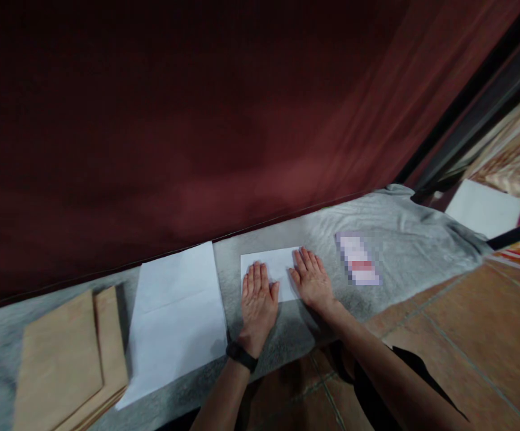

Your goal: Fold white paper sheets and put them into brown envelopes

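A small white sheet of paper [283, 277], perhaps folded, lies flat on the grey cloth [304, 335]. Its left part is under my left hand [260, 299], which rests palm down with the fingers stretched forward. My right hand [314, 281] presses flat on the right end of the same sheet, fingers extended. The palms hide both ends of the sheet. To the left of my hands lies a larger stack of white paper [179, 323] with a faint crease across it. Neither hand grips anything.
Brown paper envelopes [60, 353] are piled at the far left. Right of my hands lies a pixelated pinkish item [358, 258]. A dark red fabric wall [197, 149] rises along the cloth's back edge. Tiled floor [479, 323] shows at the right.
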Tool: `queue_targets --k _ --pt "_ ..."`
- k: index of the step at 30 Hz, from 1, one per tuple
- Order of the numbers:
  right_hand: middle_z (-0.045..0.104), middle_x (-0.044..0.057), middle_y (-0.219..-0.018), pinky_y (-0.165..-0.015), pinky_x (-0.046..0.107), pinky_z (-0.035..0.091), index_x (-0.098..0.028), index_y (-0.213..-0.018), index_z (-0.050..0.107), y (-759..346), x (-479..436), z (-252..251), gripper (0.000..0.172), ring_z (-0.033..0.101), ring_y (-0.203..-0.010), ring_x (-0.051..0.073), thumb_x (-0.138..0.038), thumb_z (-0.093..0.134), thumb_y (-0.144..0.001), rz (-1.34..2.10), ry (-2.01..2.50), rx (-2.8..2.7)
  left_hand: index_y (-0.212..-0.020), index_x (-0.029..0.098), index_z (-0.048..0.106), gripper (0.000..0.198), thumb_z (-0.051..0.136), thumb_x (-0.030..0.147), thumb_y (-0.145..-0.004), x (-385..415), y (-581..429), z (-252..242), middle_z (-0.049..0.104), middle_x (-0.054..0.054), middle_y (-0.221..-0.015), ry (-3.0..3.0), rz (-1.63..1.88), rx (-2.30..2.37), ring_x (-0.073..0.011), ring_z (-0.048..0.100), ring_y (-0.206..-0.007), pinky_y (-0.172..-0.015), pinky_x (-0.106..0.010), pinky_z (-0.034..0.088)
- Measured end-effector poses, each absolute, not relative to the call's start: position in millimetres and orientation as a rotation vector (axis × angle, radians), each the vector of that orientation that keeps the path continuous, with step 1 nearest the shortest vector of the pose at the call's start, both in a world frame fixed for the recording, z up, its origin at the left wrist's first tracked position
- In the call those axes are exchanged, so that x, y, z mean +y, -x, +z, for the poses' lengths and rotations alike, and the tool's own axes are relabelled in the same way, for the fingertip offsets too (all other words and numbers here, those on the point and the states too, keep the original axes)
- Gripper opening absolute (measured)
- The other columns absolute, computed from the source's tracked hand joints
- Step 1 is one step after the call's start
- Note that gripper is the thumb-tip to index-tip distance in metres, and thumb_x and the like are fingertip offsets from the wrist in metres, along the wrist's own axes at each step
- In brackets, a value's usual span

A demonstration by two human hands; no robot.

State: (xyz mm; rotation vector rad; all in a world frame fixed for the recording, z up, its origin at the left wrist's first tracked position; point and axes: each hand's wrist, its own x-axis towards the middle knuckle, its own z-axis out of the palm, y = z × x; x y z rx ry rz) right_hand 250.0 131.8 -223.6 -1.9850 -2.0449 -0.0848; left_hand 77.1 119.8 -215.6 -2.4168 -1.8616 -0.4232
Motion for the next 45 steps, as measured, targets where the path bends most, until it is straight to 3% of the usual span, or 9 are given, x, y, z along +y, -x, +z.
queue_targets --k 9,15,19,22,32,38,45 --pt "0.036 0.02 -0.155 -0.116 0.048 0.027 -0.002 -0.149 0.037 -259.5 130.4 -218.9 0.055 0.034 -0.143 0.033 -0.031 0.035 -0.102 -0.121 2.015 -1.974 -0.149 0.004 0.038 0.062 0.033 0.042 -0.101 117.1 -72.2 -212.5 0.035 -0.021 -0.155 2.368 -0.443 -1.889 -0.0298 0.029 -0.147 -0.119 -0.048 0.027" --pt "0.028 0.012 -0.16 -0.119 0.042 0.026 -0.012 -0.151 0.036 -227.2 127.3 -209.7 0.053 0.027 -0.147 0.026 -0.032 0.034 -0.103 0.06 1.7 -2.207 -0.15 0.004 0.035 0.059 0.035 0.035 -0.099 117.5 -72.3 -215.2 0.032 -0.02 -0.157 2.375 -0.438 -1.886 -0.0298 0.026 -0.148 -0.119 -0.049 0.026" --pt "0.034 0.008 -0.158 -0.12 0.042 0.024 -0.019 -0.149 0.041 -212.1 126.6 -212.1 0.05 0.031 -0.146 0.024 -0.037 0.034 -0.104 0.134 1.612 -2.274 -0.15 0.003 0.034 0.057 0.033 0.027 -0.098 117.5 -71.4 -215.1 0.03 -0.021 -0.158 2.391 -0.4 -1.87 -0.0294 0.024 -0.149 -0.12 -0.049 0.025" --pt "0.035 0.009 -0.157 -0.119 0.044 0.024 -0.02 -0.149 0.042 -215.6 129.0 -214.3 0.049 0.032 -0.145 0.025 -0.039 0.035 -0.104 0.098 1.672 -2.258 -0.15 0.003 0.035 0.058 0.031 0.031 -0.1 117.6 -71.1 -215.1 0.032 -0.02 -0.157 2.388 -0.424 -1.869 -0.0295 0.025 -0.148 -0.119 -0.049 0.025" --pt "0.036 0.012 -0.157 -0.117 0.046 0.025 -0.02 -0.151 0.039 -249.2 132.7 -220.3 0.053 0.032 -0.145 0.028 -0.04 0.041 -0.102 -0.025 1.882 -2.142 -0.15 0.004 0.036 0.061 0.033 0.041 -0.1 115.7 -67.6 -213.3 0.033 -0.021 -0.156 2.352 -0.504 -1.913 -0.0306 0.029 -0.147 -0.118 -0.05 0.029" --pt "0.037 0.016 -0.156 -0.116 0.046 0.024 -0.012 -0.151 0.036 -261.4 129.1 -217.9 0.056 0.032 -0.144 0.03 -0.04 0.038 -0.102 -0.057 1.946 -2.101 -0.148 0.004 0.038 0.062 0.033 0.044 -0.101 113.8 -65.4 -212.6 0.033 -0.021 -0.156 2.326 -0.48 -1.937 -0.0316 0.029 -0.146 -0.118 -0.049 0.029" --pt "0.054 0.022 -0.138 -0.102 0.046 0.039 -0.005 -0.147 0.039 -262.4 122.9 -197.4 0.056 0.05 -0.123 0.034 -0.033 0.041 -0.099 0.029 2.073 -2.002 -0.148 0.004 0.039 0.063 0.036 0.045 -0.1 113.7 -66.5 -212.9 0.034 -0.023 -0.155 2.302 -0.482 -1.93 -0.0332 0.031 -0.145 -0.117 -0.05 0.03"
